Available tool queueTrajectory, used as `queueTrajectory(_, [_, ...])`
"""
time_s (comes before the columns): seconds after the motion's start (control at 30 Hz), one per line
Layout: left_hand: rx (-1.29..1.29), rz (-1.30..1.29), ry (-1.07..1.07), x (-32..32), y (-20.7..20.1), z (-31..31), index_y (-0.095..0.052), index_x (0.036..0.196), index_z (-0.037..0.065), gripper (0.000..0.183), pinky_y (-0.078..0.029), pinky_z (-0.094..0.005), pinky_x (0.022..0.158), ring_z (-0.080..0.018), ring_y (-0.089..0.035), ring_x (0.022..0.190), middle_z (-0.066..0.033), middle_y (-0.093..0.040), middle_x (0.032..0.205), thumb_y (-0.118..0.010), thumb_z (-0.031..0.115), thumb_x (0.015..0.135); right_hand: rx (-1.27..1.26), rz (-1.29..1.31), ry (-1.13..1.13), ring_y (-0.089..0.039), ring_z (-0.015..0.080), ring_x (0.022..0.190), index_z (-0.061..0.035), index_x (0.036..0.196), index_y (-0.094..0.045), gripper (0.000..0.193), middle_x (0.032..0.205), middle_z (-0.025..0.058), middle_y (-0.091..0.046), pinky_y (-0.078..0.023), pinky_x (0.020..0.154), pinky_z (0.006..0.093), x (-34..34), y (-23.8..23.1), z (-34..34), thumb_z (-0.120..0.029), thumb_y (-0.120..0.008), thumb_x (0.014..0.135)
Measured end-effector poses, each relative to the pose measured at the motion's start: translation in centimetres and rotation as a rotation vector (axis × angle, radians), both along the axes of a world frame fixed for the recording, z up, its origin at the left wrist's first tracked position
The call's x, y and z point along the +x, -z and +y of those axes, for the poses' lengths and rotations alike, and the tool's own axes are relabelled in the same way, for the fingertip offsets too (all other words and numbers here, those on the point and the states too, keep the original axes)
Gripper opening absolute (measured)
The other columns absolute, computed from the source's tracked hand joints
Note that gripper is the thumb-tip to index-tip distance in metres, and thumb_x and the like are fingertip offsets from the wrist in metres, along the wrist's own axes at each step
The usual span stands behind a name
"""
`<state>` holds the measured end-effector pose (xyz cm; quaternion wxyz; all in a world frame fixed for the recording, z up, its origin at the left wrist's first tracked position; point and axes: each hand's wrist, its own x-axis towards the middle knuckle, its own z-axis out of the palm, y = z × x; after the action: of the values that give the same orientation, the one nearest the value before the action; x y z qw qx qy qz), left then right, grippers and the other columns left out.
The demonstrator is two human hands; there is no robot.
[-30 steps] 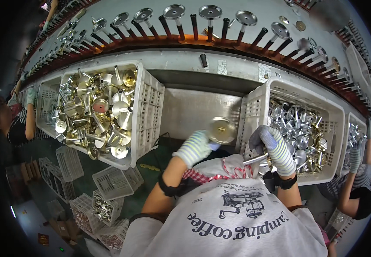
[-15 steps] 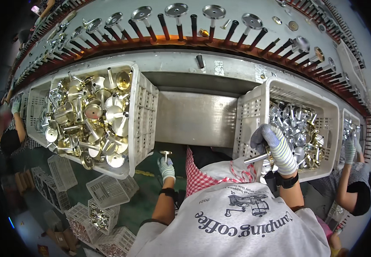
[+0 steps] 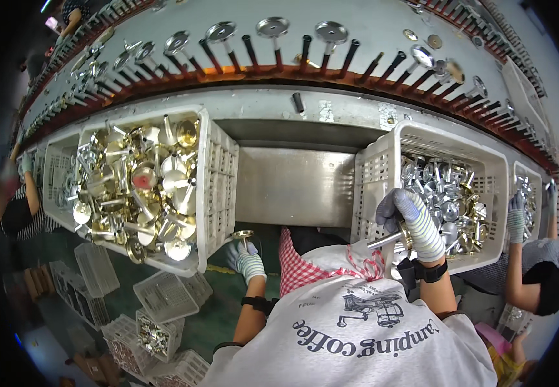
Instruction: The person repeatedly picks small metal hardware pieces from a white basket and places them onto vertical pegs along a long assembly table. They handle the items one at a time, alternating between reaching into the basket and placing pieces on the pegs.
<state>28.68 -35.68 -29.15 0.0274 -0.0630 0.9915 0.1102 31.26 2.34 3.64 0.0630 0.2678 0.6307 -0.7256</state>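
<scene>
My left hand (image 3: 247, 262), in a striped glove, is closed on a small brass-coloured disc with a stem (image 3: 243, 234), just beside the near right corner of the left crate. Its disc faces upward. In my right hand (image 3: 417, 222), also gloved, lies another metal disc with a stem (image 3: 386, 240), the stem pointing left; the fingers are closed and partly hide the disc. This hand is over the left side of the right crate (image 3: 450, 137), which holds many silver and brassy stemmed discs. The left crate (image 3: 218, 174) is heaped with similar gold-toned pieces.
A metal panel (image 3: 295, 187) lies between the crates. Beyond them, a curved line of dark pegs (image 3: 279, 59) carries several stemmed discs. A small dark plug (image 3: 297, 102) rests on the ledge. Co-workers' gloved hands (image 3: 517, 222) are at the far right; stacked baskets (image 3: 163, 293) stand lower left.
My left hand has moved slightly left, and its disc has tipped. My right hand stays nearly where it was. The row of pegs has shifted a little right; the view has tilted slightly.
</scene>
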Motion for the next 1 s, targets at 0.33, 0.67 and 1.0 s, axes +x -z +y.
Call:
queueTrajectory(0.33, [0.739, -0.856, 0.258, -5.0, -0.5, 3.4, -0.058, 0.105, 0.002, 0.037, -0.048, -0.0367, 0.083, -0.0279, -0.061, 0.091, -0.0166, -0.063, 0.099, -0.051, 0.035, 0.090, -0.171, 0.058, 0.047, -0.051, 0.0104, 0.055, -0.0061, 0.072, -0.057, 0.045, 0.069, 0.0060, -0.058, -0.042, 0.054, 0.0227, -0.5, 1.3, 1.1, -0.046, -0.049, 0.092])
queueTrajectory(0.67, [2.052, -0.854, 0.326, -18.0, -22.1, 20.1, -0.058, 0.108, 0.009, 0.036, -0.044, -0.0260, 0.051, -0.0102, -0.050, 0.065, -0.0060, -0.060, 0.090, -0.059, 0.039, 0.089, -0.342, 0.125, 0.052, -0.052, 0.0092, 0.055, -0.0083, 0.075, -0.058, 0.040, 0.071, 0.0060, -0.061, -0.041, 0.052, 0.0212, -0.8, 2.1, 1.4, -0.043, -0.049, 0.093])
queueTrajectory(1.0, [1.044, 0.540, 0.250, -39.4, -19.7, 30.8, -0.045, 0.128, -0.001, 0.043, -0.036, -0.0343, 0.100, -0.0283, -0.051, 0.115, -0.0151, -0.056, 0.123, -0.049, 0.024, 0.093, -0.323, 0.117, 0.019, -0.052, 0.0089, 0.056, -0.0066, 0.076, -0.058, 0.043, 0.072, 0.0053, -0.061, -0.043, 0.053, 0.0218, -1.4, 2.9, 1.8, -0.041, -0.042, 0.096])
